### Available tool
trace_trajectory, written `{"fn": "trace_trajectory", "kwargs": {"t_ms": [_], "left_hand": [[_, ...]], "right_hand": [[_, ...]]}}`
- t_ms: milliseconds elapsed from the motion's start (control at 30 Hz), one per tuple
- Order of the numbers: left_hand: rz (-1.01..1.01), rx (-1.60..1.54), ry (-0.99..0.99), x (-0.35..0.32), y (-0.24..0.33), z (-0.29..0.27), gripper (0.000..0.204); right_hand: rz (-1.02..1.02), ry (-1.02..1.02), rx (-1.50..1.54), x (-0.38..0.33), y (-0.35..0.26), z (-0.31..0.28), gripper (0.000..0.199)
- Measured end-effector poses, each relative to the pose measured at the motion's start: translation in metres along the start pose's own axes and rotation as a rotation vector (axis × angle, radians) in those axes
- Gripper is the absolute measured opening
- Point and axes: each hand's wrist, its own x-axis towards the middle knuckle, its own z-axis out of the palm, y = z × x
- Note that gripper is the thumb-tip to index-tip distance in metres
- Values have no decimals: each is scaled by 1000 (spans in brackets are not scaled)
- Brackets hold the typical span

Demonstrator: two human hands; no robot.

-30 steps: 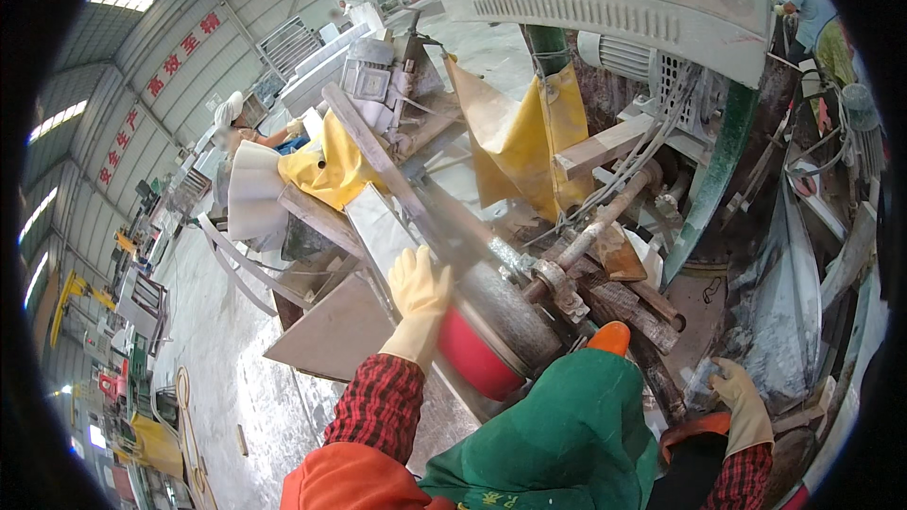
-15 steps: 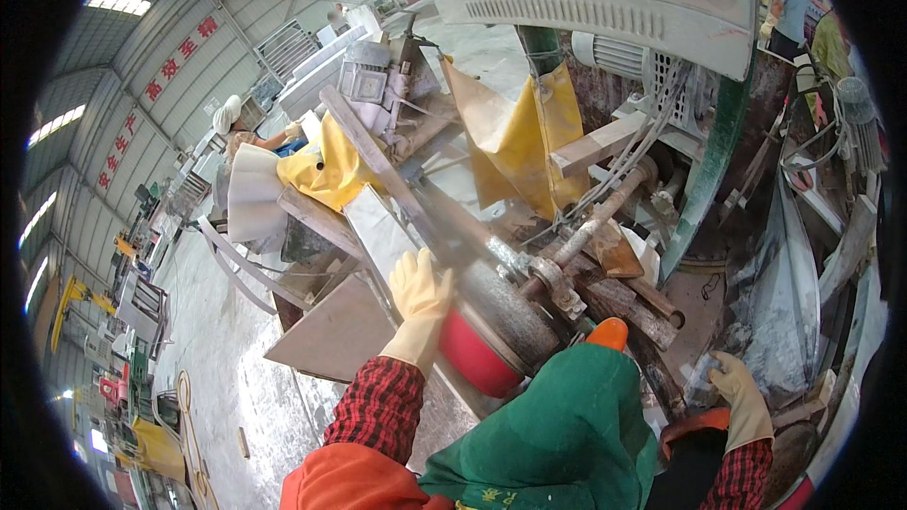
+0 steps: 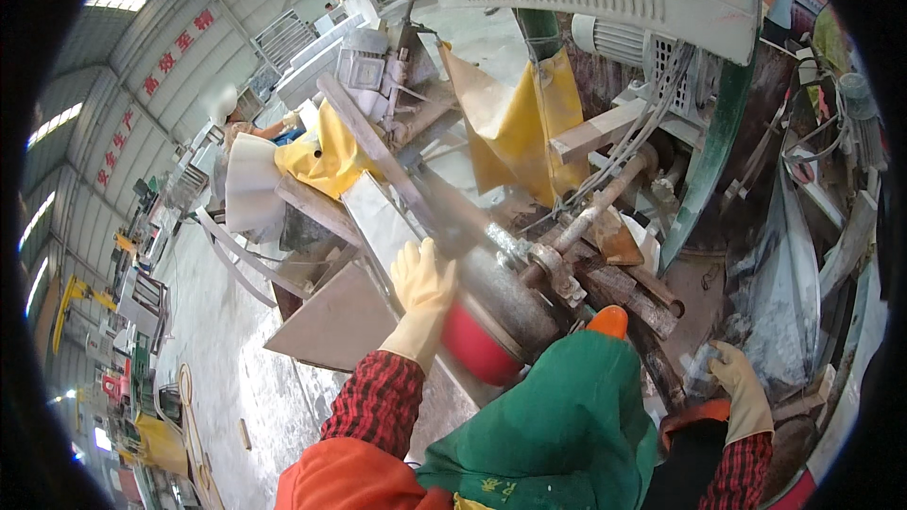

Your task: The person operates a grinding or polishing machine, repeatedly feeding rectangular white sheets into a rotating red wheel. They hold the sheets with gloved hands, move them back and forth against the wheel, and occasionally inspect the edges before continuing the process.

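My left hand (image 3: 422,293), in a cream rubber glove, lies with its fingers stretched forward at the edge of a long pale board (image 3: 373,212). Just right of its wrist is a red-sided wheel (image 3: 480,345) with a grey, worn rim, joined to a rusty shaft assembly (image 3: 557,274). At the lower right my right hand (image 3: 742,387), gloved alike, has its fingers curled against a grey lump (image 3: 699,370); its kind cannot be made out. A green apron (image 3: 548,425) covers my lap and knee between the hands, and an orange shoe tip (image 3: 607,321) shows beyond it.
A control panel (image 3: 586,0) with a red button overhangs the far side. Yellow sheeting (image 3: 520,127) hangs below it. A flat brown board (image 3: 335,321) juts out left of the wheel. Grey plastic sheeting (image 3: 789,293) hangs at right. Another person (image 3: 246,123) is at the far left.
The view has tilted slightly, so the control panel sits higher in the picture. Both hands stay in nearly the same places, the left at the board and the right by the grey lump.
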Motion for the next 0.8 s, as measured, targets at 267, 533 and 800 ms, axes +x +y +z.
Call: {"fn": "trace_trajectory", "kwargs": {"t_ms": [267,533,800], "left_hand": [[-5,-12,-30,-6,4,1,56],[-12,-11,-74,-8,12,-6,58],[52,25,25,-15,13,-8,55]], "right_hand": [[38,-40,54,-12,-10,-5,56],[30,-24,62,0,13,-5,58],[98,-30,47,-25,-42,2,58]]}}
